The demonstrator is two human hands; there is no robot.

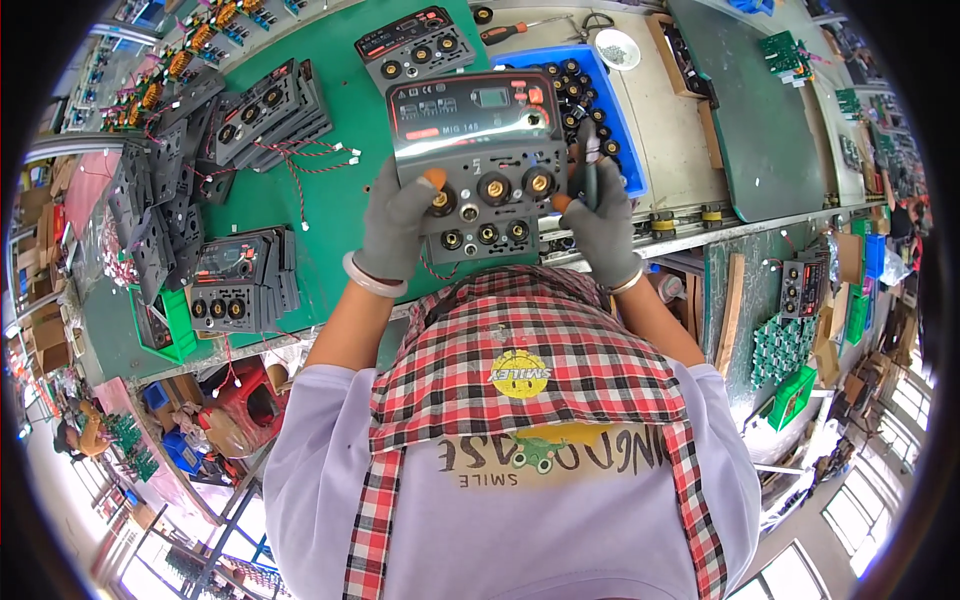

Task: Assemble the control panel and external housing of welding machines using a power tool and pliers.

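My gloved left hand (395,222) grips the left edge of a dark grey welding-machine front panel (480,160), its thumb by a round socket. The panel has a small display, red markings and rows of brass-centred sockets, and is held up over the bench. On its right side, my gloved right hand (604,228) is closed round a dark hand tool (588,170) that looks like pliers. That hand's bare thumb tip is at the panel's lower right edge. Behind the tool, a blue bin (630,160) holds several black round sockets (570,85).
On the green mat (330,190) lie stacked panels (270,115) with red-black wires, a panel pile (240,275) and another panel (415,45). A screwdriver (505,33), scissors (598,20) and white dish (616,48) are at the back. A rail (700,222) runs at the right.
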